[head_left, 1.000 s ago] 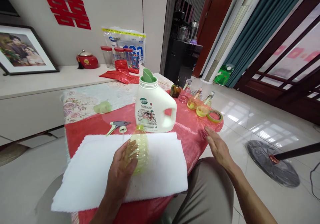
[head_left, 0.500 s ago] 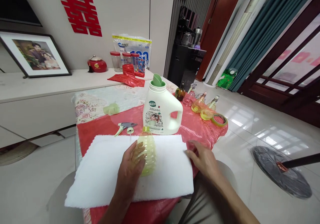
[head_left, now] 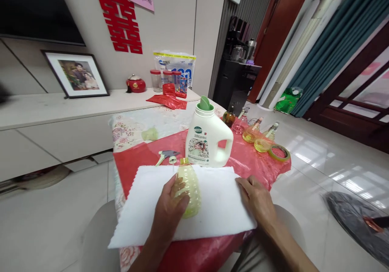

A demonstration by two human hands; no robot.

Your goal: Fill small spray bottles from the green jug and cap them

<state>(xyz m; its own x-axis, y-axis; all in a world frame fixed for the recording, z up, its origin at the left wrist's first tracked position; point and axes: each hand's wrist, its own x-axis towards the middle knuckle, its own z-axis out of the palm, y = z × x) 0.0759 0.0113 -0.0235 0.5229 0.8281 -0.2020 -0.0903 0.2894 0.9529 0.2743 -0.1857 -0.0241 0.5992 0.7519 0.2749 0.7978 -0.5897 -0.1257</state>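
Observation:
My left hand (head_left: 172, 203) is wrapped round a ribbed, see-through yellow bottle (head_left: 192, 191), which leans over a white cloth (head_left: 217, 207) with its uncapped neck away from me. At the cloth's right edge, my right hand (head_left: 257, 197) has its fingers closed on the border. Just beyond the cloth lies a grey-and-green spray nozzle (head_left: 168, 155) on its side. A large cream detergent jug (head_left: 208, 138) stands upright behind the bottle, a green measuring cup (head_left: 205, 103) set in its mouth.
Several spray bottles (head_left: 251, 133) and a roll of tape (head_left: 278, 152) line the right side of the red plastic sheet (head_left: 133, 164). A pale green cap-like piece (head_left: 150, 133) lies at the left. A cabinet (head_left: 75, 128) with jars stands behind.
The view has turned left, so everything sits further right in it. My left hand still holds the bottle; my right hand stays at the cloth's right edge.

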